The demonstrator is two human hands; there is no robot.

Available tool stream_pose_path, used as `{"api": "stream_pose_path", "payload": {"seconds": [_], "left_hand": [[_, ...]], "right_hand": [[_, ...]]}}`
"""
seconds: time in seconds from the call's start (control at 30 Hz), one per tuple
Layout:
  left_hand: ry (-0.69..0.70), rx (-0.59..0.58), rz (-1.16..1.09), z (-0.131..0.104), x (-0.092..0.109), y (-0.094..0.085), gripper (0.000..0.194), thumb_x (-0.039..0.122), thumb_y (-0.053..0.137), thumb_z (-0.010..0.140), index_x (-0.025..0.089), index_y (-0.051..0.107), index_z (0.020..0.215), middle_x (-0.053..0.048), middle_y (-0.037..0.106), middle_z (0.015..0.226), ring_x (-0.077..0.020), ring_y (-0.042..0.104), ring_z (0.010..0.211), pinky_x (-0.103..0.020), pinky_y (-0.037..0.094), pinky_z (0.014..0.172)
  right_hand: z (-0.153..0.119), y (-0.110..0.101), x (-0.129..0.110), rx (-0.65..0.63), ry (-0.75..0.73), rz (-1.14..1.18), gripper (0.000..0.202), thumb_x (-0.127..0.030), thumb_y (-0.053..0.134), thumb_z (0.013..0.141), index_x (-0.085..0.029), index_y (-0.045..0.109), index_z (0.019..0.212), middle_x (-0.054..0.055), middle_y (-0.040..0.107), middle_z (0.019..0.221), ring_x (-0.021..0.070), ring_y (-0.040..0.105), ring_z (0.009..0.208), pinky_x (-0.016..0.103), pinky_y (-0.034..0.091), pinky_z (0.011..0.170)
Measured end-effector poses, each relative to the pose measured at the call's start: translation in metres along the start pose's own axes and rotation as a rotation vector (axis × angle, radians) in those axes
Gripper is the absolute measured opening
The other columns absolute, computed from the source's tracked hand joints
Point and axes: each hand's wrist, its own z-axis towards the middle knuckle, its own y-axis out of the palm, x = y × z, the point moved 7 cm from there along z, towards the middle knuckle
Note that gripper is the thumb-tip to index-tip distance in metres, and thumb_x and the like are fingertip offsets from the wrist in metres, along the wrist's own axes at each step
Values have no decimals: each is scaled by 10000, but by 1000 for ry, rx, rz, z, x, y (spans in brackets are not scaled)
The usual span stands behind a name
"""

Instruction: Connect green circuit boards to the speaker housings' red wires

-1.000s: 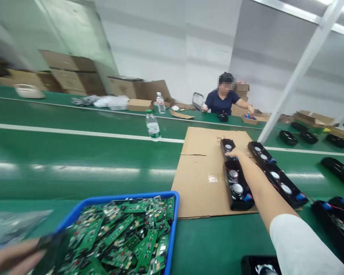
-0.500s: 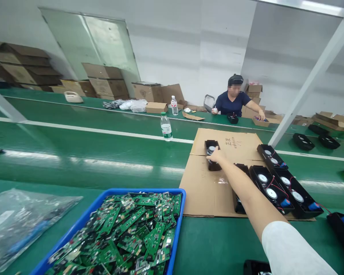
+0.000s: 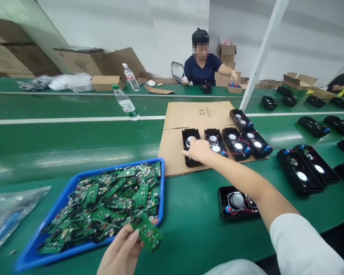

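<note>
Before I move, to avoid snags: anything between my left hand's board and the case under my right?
The tray rim is close beside the board; past it, nothing visible stands up before the case, but your right hand partly covers it.

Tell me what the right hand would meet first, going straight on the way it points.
Beyond the black case under it, the right hand would probably meet the green-capped bottle first, though depth is unclear.

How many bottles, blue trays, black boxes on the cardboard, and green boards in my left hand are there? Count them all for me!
Bottles: 2
Blue tray: 1
Black boxes on the cardboard: 5
Green board in your left hand: 1
Total: 9
</note>
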Motion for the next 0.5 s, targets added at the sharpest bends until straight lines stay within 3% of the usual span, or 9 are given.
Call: {"api": "stream_pose_path", "payload": {"seconds": [0.13,0.23,0.3,0.4,0.5], "left_hand": [[-86,-81,-84,-8,-18,30,487,516,868,419,188,616,676,-23,706,710,-230,670,757,-264,538,616],[-133,-89,-138,-14,-32,45,417,479,832,540,191,609,743,-11,717,709,-187,672,672,-247,533,586],[-171,-107,-162,-16,-41,55,364,424,816,591,196,603,778,-2,714,697,-172,669,636,-224,511,533],[-235,-183,-193,-18,-50,75,363,374,812,603,175,643,855,-8,707,701,-160,658,614,-213,495,506],[-281,-295,-218,-22,-55,98,345,348,769,661,129,682,913,-26,688,700,-152,638,596,-225,493,513]], "right_hand": [[-79,-3,30,-3,-129,-65,359,-405,482,928,-119,582,1121,179,659,1007,318,618,999,407,486,802],[-141,15,60,-71,-154,-107,289,-407,537,899,-151,660,846,123,672,773,282,659,787,352,490,671],[-174,34,78,-81,-152,-106,313,-465,592,853,-165,657,790,91,653,701,254,642,686,333,477,593],[-206,60,94,46,-232,-78,236,-387,730,752,-174,658,825,86,655,788,254,611,741,356,484,617],[-217,77,109,217,-259,-8,64,-215,641,821,-195,636,761,79,643,815,247,565,789,381,469,673]]}}
